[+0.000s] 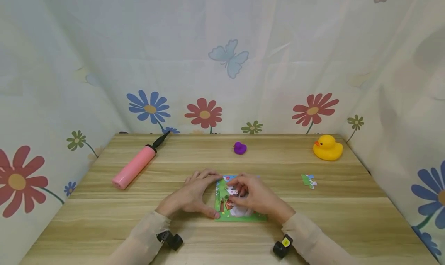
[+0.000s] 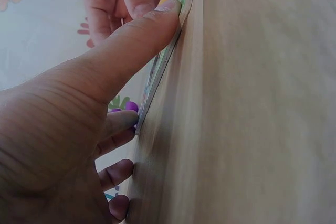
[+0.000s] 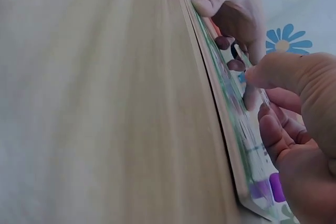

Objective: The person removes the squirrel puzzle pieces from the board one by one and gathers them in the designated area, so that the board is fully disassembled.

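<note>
A flat picture puzzle board point(image 1: 240, 218), green-bordered with a white cartoon animal, lies on the table. My left hand point(image 1: 192, 195) spreads along its left side, thumb touching the near left corner and forefinger the far left corner, the other fingers resting on the tabletop. Over the board, my right hand point(image 1: 255, 195) pinches a thin puzzle piece point(image 3: 240, 55) between thumb and fingers; the piece shows mostly edge-on in the right wrist view. Its picture is largely hidden by the fingers. Right of the board lies a loose puzzle piece point(image 1: 308, 181) in green, blue and white.
A pink hand pump point(image 1: 135, 167) with a black nozzle lies at the left. Near the back edge sits a small purple duck point(image 1: 240, 148), and a larger yellow duck point(image 1: 328, 148) is at the back right. Flower-printed curtains point(image 1: 257, 83) surround the wooden table point(image 1: 194, 249).
</note>
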Available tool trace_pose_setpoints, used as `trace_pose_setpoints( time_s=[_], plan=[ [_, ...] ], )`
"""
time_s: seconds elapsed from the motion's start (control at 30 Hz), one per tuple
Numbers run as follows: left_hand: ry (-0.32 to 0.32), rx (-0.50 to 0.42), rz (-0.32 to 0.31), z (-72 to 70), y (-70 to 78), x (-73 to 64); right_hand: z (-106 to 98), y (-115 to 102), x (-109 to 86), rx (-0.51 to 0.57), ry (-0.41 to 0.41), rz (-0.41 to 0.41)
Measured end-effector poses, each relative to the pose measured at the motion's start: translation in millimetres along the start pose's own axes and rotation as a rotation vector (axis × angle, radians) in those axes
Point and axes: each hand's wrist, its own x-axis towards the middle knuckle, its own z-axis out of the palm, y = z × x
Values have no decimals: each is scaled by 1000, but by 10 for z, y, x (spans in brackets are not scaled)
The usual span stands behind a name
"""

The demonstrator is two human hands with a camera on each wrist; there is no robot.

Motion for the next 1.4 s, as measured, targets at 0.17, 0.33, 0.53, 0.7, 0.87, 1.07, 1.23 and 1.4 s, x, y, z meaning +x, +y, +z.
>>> trace_pose_setpoints(
  time_s=[0.17, 0.33, 0.53, 0.7, 0.87, 1.07, 1.23, 1.4],
  plan=[
    [-4, -5, -6, -2, -1, -4, -96, 4, -7, 5, 11, 7],
    [-4, -8, -3, 4, -11, -2, -287, -5, -27, -8, 55, -71],
    [-7, -28, -9, 4, 2, -6, -586, -48, -90, 1, 124, -105],
    [-10, -30, -10, 5, 12, -10, -843, -70, -196, -9, 156, -51],
    [-5, -22, -3, 3, -3, -19, -1065, -47, -316, -55, 185, -6],
    [-7, -26, -3, 2, 0, -19, -1329, -61, -515, -95, 233, -4],
    [-11, -27, -6, 0, 6, -23, -1507, -88, -684, -138, 282, -25],
    [-10, -27, -6, -6, 13, -27, -1639, -74, -813, -154, 308, -51]
  ],
)
